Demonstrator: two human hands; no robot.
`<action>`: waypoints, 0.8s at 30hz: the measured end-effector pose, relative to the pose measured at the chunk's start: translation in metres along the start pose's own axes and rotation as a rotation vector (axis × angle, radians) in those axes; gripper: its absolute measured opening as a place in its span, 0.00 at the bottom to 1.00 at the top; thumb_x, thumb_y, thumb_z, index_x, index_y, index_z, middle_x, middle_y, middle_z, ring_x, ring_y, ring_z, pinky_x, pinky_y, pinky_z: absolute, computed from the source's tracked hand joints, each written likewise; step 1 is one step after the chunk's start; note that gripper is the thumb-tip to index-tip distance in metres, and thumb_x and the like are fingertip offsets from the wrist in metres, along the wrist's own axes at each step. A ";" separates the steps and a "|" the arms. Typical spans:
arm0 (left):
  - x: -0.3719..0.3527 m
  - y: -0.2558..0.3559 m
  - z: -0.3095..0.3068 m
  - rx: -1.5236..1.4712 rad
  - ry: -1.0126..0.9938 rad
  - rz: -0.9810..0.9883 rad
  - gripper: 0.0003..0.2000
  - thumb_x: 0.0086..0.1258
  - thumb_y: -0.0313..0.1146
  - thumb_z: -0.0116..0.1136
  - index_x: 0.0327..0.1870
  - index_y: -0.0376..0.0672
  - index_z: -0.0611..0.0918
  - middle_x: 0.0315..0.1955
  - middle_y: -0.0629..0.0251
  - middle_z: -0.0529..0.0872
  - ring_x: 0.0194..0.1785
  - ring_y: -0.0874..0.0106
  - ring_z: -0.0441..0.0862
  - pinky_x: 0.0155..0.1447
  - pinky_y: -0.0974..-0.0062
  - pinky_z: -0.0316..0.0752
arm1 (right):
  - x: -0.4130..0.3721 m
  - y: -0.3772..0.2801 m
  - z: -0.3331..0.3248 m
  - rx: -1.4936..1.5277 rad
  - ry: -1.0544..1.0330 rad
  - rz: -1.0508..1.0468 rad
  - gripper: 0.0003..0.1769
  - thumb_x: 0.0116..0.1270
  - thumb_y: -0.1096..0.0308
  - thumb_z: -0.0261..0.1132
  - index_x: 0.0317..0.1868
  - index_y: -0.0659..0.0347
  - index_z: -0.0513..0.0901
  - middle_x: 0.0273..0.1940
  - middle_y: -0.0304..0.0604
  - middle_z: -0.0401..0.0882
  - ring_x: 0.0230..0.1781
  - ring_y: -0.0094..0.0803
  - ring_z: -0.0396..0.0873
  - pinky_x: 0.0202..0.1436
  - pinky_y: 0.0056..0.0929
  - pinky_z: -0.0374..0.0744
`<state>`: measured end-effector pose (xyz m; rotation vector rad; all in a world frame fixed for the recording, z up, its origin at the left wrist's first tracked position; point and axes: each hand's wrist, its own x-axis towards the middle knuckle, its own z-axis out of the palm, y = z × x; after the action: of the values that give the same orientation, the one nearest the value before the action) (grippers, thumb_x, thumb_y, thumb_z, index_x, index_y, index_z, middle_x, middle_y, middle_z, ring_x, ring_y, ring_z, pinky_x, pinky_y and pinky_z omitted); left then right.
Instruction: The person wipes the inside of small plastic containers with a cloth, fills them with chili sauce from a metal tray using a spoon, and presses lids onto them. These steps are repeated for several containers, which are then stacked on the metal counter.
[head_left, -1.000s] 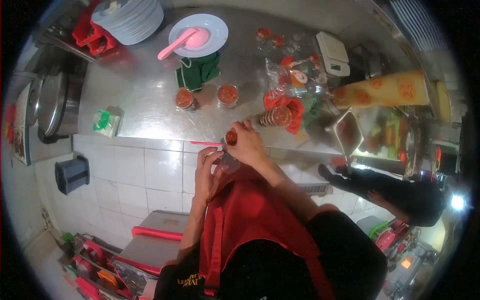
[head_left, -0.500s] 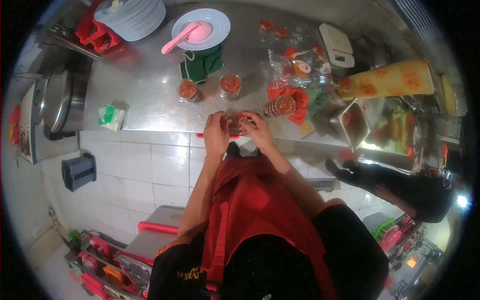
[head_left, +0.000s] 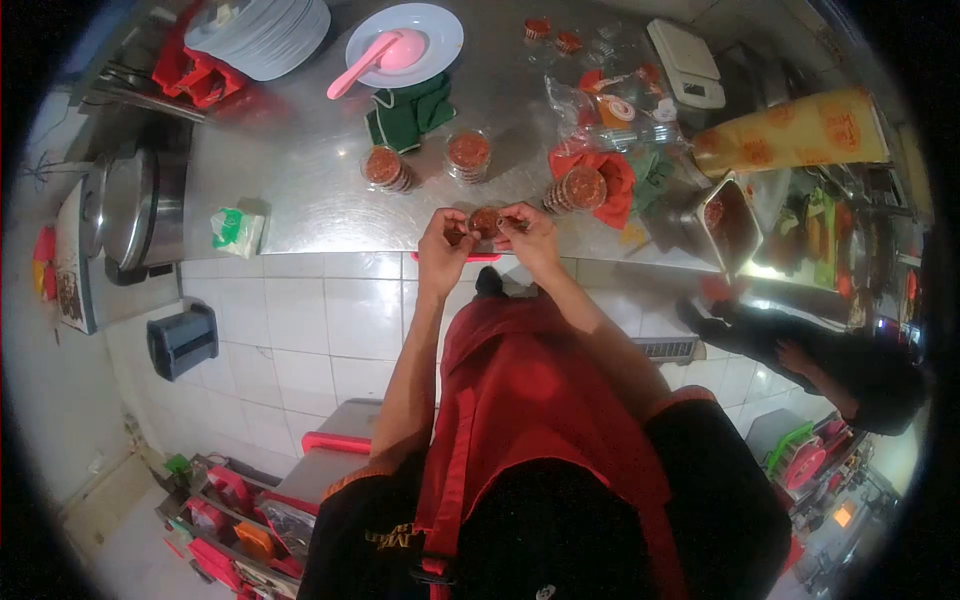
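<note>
A small clear plastic cup of red sauce [head_left: 485, 219] is at the front edge of the steel counter, between my two hands. My left hand [head_left: 446, 240] is closed, its fingertips pinched at the cup's left rim. From the other side, my right hand [head_left: 530, 237] pinches the right rim with thumb and fingers. Whether a lid sits on this cup is too small to tell. Just beyond it stand a left stack of sauce cups [head_left: 385, 168] and a middle stack [head_left: 468, 157]. A taller, leaning stack [head_left: 578, 190] is right of my right hand.
A plate [head_left: 440, 45] with a pink ladle [head_left: 375, 62] lies behind a green cloth [head_left: 412, 112]. To the right are plastic packaging [head_left: 610, 110], a kitchen scale [head_left: 686, 65] and a metal container of sauce [head_left: 730, 222]. Another person [head_left: 830, 365] stands at right.
The view has shifted slightly. My hands have moved a little apart around the cup, and its red sauce now shows more plainly between my fingers.
</note>
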<state>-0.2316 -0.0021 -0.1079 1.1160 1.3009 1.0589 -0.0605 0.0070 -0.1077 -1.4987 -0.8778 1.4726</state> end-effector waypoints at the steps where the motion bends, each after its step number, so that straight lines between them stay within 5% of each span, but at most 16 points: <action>1: 0.002 0.000 -0.002 -0.001 0.005 -0.002 0.10 0.68 0.20 0.64 0.47 0.38 0.79 0.37 0.66 0.84 0.39 0.80 0.80 0.44 0.80 0.77 | 0.000 -0.002 0.000 -0.002 -0.004 0.002 0.08 0.70 0.77 0.65 0.47 0.71 0.82 0.36 0.46 0.86 0.30 0.32 0.88 0.31 0.27 0.87; 13: 0.031 0.012 -0.011 -0.039 -0.068 -0.325 0.05 0.68 0.28 0.65 0.34 0.36 0.82 0.27 0.66 0.87 0.27 0.78 0.81 0.33 0.79 0.76 | 0.009 -0.009 -0.011 0.054 -0.114 0.198 0.05 0.67 0.79 0.65 0.42 0.62 0.79 0.38 0.43 0.85 0.34 0.33 0.88 0.30 0.27 0.84; 19: 0.029 0.010 -0.004 0.057 -0.006 -0.287 0.08 0.68 0.31 0.66 0.34 0.37 0.81 0.25 0.67 0.84 0.25 0.77 0.80 0.32 0.77 0.75 | 0.008 -0.013 -0.008 0.056 -0.111 0.234 0.04 0.68 0.76 0.66 0.40 0.61 0.79 0.37 0.41 0.83 0.34 0.31 0.87 0.32 0.27 0.84; 21: 0.021 -0.013 -0.008 0.259 0.051 0.099 0.09 0.69 0.32 0.66 0.33 0.38 0.79 0.23 0.69 0.80 0.25 0.79 0.79 0.31 0.76 0.76 | 0.003 -0.001 -0.007 0.082 -0.114 0.143 0.07 0.69 0.73 0.66 0.47 0.61 0.81 0.40 0.41 0.82 0.35 0.29 0.87 0.34 0.27 0.85; 24: -0.012 0.030 -0.019 0.078 0.105 -0.019 0.08 0.72 0.30 0.64 0.34 0.39 0.77 0.26 0.69 0.78 0.27 0.81 0.77 0.32 0.79 0.75 | -0.018 -0.013 0.000 -0.067 -0.145 0.010 0.12 0.69 0.74 0.67 0.52 0.64 0.82 0.40 0.42 0.84 0.34 0.30 0.87 0.32 0.26 0.85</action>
<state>-0.2496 -0.0085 -0.0760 1.1166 1.4439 1.0718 -0.0610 -0.0037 -0.0882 -1.4607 -1.0162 1.5884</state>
